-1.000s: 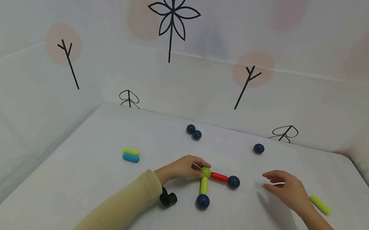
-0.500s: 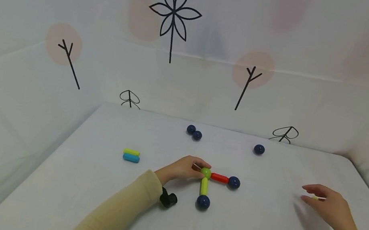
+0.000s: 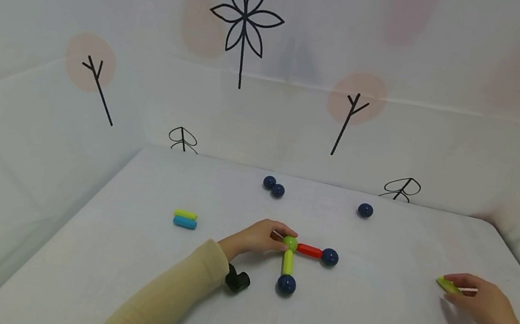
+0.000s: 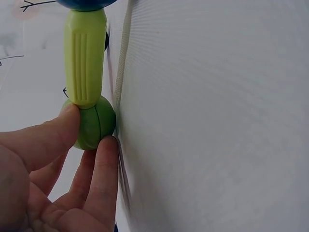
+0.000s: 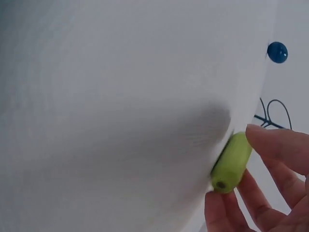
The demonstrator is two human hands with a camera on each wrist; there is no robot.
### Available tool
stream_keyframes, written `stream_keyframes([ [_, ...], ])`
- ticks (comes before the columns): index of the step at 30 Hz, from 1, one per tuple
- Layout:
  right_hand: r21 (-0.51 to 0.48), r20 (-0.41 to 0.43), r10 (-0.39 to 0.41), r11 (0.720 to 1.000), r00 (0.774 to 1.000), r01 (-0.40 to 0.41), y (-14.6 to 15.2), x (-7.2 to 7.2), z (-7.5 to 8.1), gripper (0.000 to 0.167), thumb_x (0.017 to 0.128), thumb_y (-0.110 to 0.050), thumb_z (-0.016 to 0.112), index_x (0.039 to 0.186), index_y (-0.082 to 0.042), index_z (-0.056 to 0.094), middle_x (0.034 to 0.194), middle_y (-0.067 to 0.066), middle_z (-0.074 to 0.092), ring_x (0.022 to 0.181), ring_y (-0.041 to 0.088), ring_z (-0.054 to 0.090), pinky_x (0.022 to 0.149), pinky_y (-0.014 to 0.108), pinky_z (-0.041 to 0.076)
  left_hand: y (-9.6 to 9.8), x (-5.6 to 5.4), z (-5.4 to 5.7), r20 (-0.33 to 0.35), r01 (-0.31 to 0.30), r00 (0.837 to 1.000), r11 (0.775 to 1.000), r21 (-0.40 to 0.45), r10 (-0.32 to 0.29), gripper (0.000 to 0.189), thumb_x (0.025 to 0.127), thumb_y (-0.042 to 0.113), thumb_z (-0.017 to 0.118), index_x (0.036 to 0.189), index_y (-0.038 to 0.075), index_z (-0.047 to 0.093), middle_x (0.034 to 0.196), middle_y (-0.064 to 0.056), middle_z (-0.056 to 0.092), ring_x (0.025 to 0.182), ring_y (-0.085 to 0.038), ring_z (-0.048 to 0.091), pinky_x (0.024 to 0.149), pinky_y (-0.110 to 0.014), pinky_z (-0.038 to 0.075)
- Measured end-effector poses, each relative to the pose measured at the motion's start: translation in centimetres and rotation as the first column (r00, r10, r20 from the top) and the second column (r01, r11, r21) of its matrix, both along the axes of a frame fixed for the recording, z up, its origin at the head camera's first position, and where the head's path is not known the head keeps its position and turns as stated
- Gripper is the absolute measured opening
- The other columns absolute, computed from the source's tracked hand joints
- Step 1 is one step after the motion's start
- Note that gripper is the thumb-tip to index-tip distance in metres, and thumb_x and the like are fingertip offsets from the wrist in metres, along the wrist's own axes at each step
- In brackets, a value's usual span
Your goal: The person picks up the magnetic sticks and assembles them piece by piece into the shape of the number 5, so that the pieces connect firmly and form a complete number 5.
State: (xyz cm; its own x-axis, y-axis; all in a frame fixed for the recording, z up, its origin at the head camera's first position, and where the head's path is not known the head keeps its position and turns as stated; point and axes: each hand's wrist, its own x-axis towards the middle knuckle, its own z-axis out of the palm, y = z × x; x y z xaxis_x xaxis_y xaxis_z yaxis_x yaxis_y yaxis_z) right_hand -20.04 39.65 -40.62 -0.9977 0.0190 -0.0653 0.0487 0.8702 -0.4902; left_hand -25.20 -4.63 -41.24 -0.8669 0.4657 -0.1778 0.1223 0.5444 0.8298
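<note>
My left hand (image 3: 259,236) pinches a green ball (image 3: 290,243) between thumb and fingers; the left wrist view shows the ball (image 4: 96,124) close up. A yellow-green toy rod (image 3: 288,262) runs from that ball toward me and ends in a navy ball (image 3: 286,285). To the right, a red rod (image 3: 309,250) joins it to another navy ball (image 3: 329,257). Far over on the right, my right hand (image 3: 484,303) has thumb and fingertips on either side of a loose yellow-green rod (image 5: 234,162), which lies at the white table surface. A dark spot marks that rod's end.
Two navy balls (image 3: 273,186) lie together at the back, and a single navy ball (image 3: 365,210) sits farther right. Left of my left hand, a short yellow rod (image 3: 186,214) lies against a blue rod (image 3: 185,223). A patterned white cloth (image 3: 276,124) hangs behind the table.
My right hand has moved right and toward me, away from the joined pieces, and its fingers have come down around the loose yellow-green rod. The left hand stays on the green ball.
</note>
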Motion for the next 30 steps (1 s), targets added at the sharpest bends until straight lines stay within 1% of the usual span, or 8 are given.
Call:
stream_keyframes([
  [3,-0.012,0.032,0.007,1.0,0.999,-0.006,0.3,-0.3,-0.3,0.045,0.077,-0.011,0.072,0.111,0.014,0.054,0.105,0.035,0.051,0.088,0.046,0.054,0.061,0.041,0.05,0.0,0.1,0.1,-0.001,-0.001,1.0,1.0,-0.005,0.001,0.032,0.087,0.01,0.066,0.118,0.018,0.065,0.111,0.004,0.06,0.102,-0.014,0.056,0.083,-0.024,0.047],
  [7,-0.014,0.036,0.025,1.0,0.999,-0.024,0.5,-0.4,-0.4,0.043,0.076,-0.01,0.073,0.108,0.014,0.056,0.102,0.033,0.054,0.085,0.043,0.057,0.061,0.04,0.051,0.1,0.1,0.1,-0.001,-0.003,1.0,1.0,-0.013,0.003,0.032,0.087,0.01,0.066,0.118,0.018,0.065,0.112,0.004,0.06,0.103,-0.014,0.055,0.083,-0.024,0.047],
  [9,-0.013,0.041,0.033,0.999,0.999,-0.032,0.4,-0.4,-0.3,0.041,0.076,-0.01,0.073,0.107,0.013,0.058,0.101,0.032,0.055,0.083,0.041,0.058,0.06,0.039,0.051,0.0,0.1,0.0,-0.001,-0.004,1.0,1.0,-0.016,0.004,0.032,0.087,0.011,0.067,0.118,0.018,0.065,0.112,0.004,0.06,0.103,-0.014,0.056,0.083,-0.024,0.047],
  [13,-0.029,0.079,0.046,0.999,0.996,-0.044,-0.5,-0.5,0.1,0.039,0.078,-0.011,0.071,0.107,0.011,0.057,0.102,0.03,0.056,0.083,0.037,0.057,0.062,0.039,0.05,0.0,0.1,-0.1,0.0,-0.007,1.0,1.0,-0.012,0.007,0.031,0.087,0.01,0.066,0.117,0.018,0.065,0.111,0.004,0.06,0.102,-0.014,0.056,0.083,-0.025,0.047],
  [17,-0.057,0.078,0.076,0.996,0.994,-0.072,-2.0,-0.1,0.5,0.036,0.08,-0.008,0.068,0.109,0.011,0.057,0.102,0.028,0.057,0.084,0.035,0.058,0.064,0.04,0.051,0.1,0.1,-0.1,0.001,-0.01,1.0,1.0,-0.009,0.01,0.031,0.087,0.01,0.066,0.117,0.018,0.066,0.11,0.004,0.06,0.102,-0.014,0.055,0.083,-0.025,0.047],
  [22,-0.089,0.031,0.158,0.984,0.987,-0.155,-4.9,0.7,1.2,0.032,0.081,-0.003,0.065,0.111,0.009,0.058,0.103,0.025,0.06,0.086,0.034,0.059,0.068,0.043,0.052,0.1,0.0,0.0,-0.003,-0.006,1.0,1.0,-0.014,0.006,0.032,0.087,0.01,0.066,0.118,0.018,0.065,0.11,0.004,0.06,0.101,-0.013,0.056,0.082,-0.024,0.047],
  [25,-0.127,0.019,0.218,0.969,0.976,-0.214,-6.9,1.2,1.5,0.03,0.081,0.0,0.065,0.111,0.006,0.06,0.105,0.021,0.061,0.088,0.032,0.059,0.069,0.04,0.053,0.1,0.0,0.0,-0.004,-0.004,1.0,1.0,-0.018,0.004,0.032,0.087,0.01,0.066,0.118,0.018,0.065,0.111,0.004,0.06,0.101,-0.013,0.055,0.082,-0.023,0.047],
  [30,-0.181,-0.007,0.309,0.935,0.951,-0.305,-9.9,1.7,2.0,0.028,0.08,0.002,0.067,0.107,0.001,0.064,0.106,0.017,0.062,0.088,0.027,0.06,0.068,0.031,0.053,0.1,0.0,-0.1,-0.005,-0.008,1.0,1.0,-0.022,0.008,0.032,0.087,0.01,0.066,0.118,0.019,0.065,0.11,0.004,0.06,0.101,-0.013,0.055,0.082,-0.025,0.047],
])
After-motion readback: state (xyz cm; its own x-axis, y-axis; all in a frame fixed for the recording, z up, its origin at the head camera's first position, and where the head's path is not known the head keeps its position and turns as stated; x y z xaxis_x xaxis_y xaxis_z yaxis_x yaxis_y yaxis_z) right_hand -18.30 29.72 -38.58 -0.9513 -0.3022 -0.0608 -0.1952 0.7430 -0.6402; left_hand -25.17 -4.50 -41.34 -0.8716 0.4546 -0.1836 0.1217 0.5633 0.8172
